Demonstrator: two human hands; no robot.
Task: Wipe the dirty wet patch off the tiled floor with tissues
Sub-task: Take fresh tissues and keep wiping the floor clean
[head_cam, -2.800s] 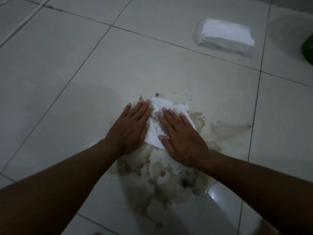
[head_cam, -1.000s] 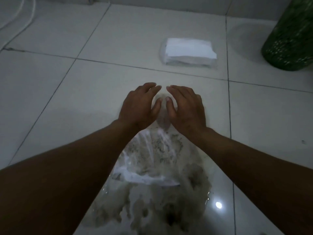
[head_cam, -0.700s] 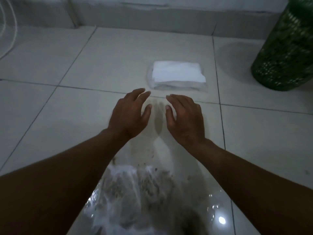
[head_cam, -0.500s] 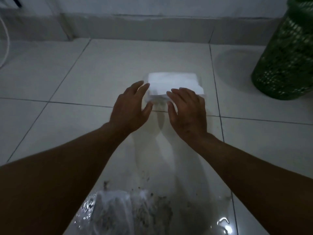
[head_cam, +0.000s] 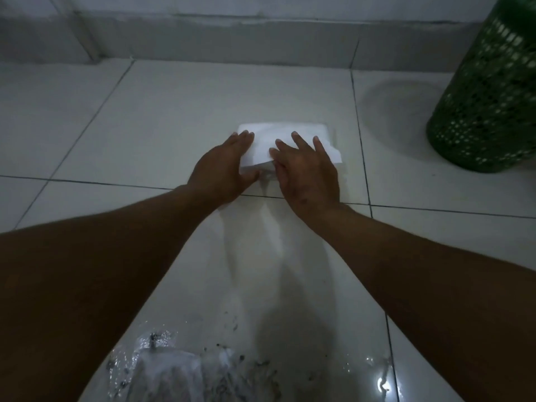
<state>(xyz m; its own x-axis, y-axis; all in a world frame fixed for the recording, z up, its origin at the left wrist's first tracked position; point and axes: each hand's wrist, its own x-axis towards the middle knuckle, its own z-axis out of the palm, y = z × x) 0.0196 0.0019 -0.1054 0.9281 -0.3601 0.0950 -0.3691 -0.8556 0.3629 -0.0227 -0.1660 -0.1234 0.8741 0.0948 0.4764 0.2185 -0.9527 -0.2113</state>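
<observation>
Centre frame, slightly above the middle: your left hand (head_cam: pixel 222 171) and right hand (head_cam: pixel 307 172) are both on the stack of tissues (head_cam: pixel 285 134), which sits on the tiled floor (head_cam: pixel 174 111) just above a horizontal grout line. Left hand cups the stack's left end, fingers laid along that edge and thumb tucked against its near side, so it's gripping the stack. Right hand lies flat on top, fingers (head_cam: pixel 298 142) spread and straight, palm hanging over the near edge; that one is pressing, not gripping. Whether any single sheet is pinched free, can't tell, the near edge is hidden between your hands. Both forearms run in from the lower corners of the frame. The dirty wet patch (head_cam: pixel 220 369) is at the bottom centre, well apart from the stack: glossy water, dark specks and grit, with a soggy used tissue (head_cam: pixel 171 372) lying in it at lower left of centre. A light glare (head_cam: pixel 383 384) reflects off the wet tile at lower right. A smeared damp trail (head_cam: pixel 261 256) runs up the tile from the patch toward your hands. Green mesh basket (head_cam: pixel 490 91) stands at the upper right, apart from the stack. Grey wall skirting (head_cam: pixel 232 39) spans the top of the frame.
</observation>
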